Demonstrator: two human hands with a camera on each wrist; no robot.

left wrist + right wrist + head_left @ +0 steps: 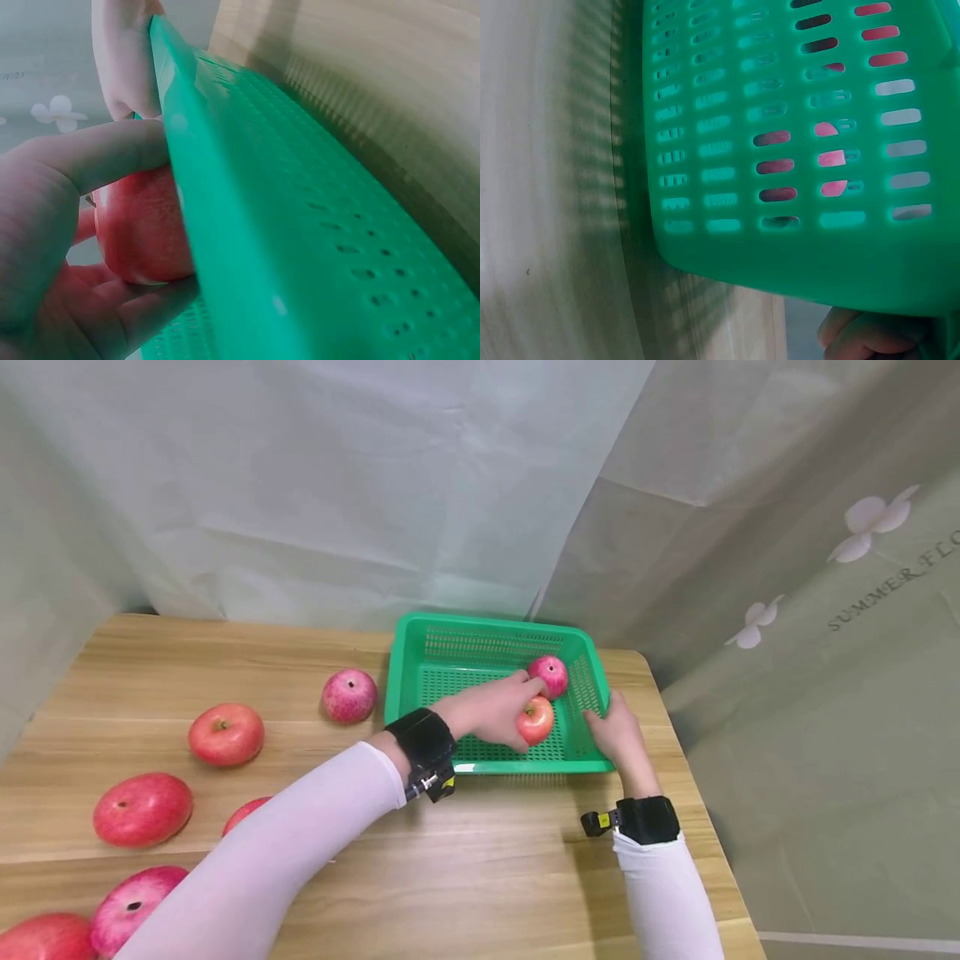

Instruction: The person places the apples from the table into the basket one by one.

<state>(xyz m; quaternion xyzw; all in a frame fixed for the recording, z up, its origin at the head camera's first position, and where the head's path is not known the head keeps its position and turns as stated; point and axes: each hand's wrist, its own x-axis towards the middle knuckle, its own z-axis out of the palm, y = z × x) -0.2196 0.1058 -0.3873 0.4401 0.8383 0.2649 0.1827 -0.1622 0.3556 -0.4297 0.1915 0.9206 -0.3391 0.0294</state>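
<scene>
A green slotted basket point(420, 652) stands at the back of the wooden table. My left hand point(495, 710) reaches into it and grips a red apple point(536, 720); in the left wrist view the fingers point(90, 157) curl round that apple point(142, 225) just inside the basket wall point(300, 225). A second, pinker apple point(551, 675) lies in the basket just beyond. My right hand point(618, 731) holds the basket's right front corner; in the right wrist view a fingertip point(862, 334) shows under the rim point(810, 270).
Several loose apples lie on the table point(487, 860) to the left: one point(348, 696) beside the basket, one point(226, 733) further left, a large one point(142, 808), others at the near left edge. Grey curtains hang behind and to the right.
</scene>
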